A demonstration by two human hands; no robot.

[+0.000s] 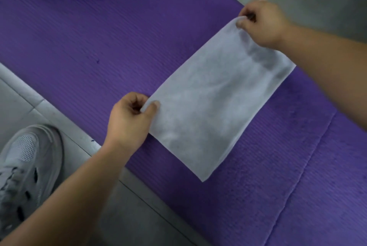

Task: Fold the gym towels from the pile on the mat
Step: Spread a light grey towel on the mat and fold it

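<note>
With the left grip at its 9 o'clock corner and the right grip at its 1 o'clock corner, we pinch the towel over the mat; we judge it light, limp, best held by corners.

Grey tiled floor occupies the lower left of the frame, with dark joints running diagonally. A paler strip borders it. Plain grey floor continues at upper right, evenly lit.
</note>
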